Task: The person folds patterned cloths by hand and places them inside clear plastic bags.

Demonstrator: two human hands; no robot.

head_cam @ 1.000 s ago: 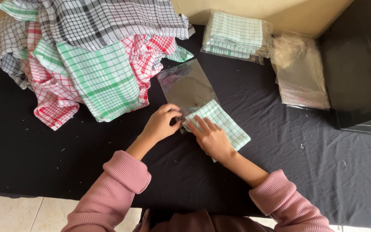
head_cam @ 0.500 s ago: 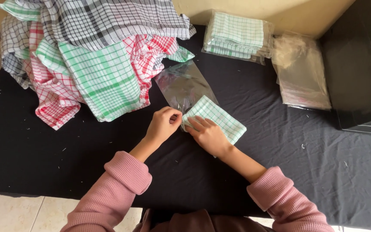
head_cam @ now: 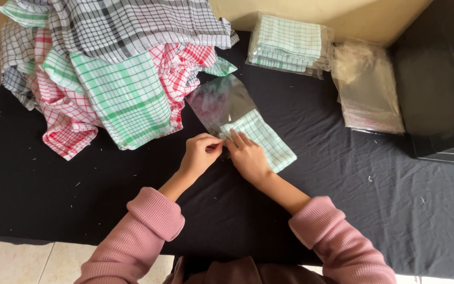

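Folded cloth, green-and-white checked point(head_cam: 262, 141), lies on the black-draped tabletop point(head_cam: 342, 189) near its middle, long axis running diagonally from the near right corner up toward the far left. Its far-left end sits inside the mouth of a clear plastic sleeve bag point(head_cam: 219, 102), which carries on along the same diagonal, its closed end pointing at the heap of loose cloths. The near-right end of the cloth is still bare, outside the bag.

Both hands meet at the bag's open mouth. The left hand point(head_cam: 200, 153) is curled, thumb and fingertips pinched on the edge of the plastic. The right hand point(head_cam: 248, 158) lies flatter, fingers pressed down on the near-left corner of the folded cloth; the two hands all but touch. Pink knit sleeves cover both forearms.

Just beyond the bag's far end sprawls a pile of unfolded checked cloths in green, red and grey point(head_cam: 106, 68), one red corner touching the plastic. Well apart, at the far edge, rests a stack of bagged green checked cloths point(head_cam: 287, 44), and beside it on the right a stack of empty clear bags point(head_cam: 369, 89). A black box point(head_cam: 440, 79) stands at the far right.
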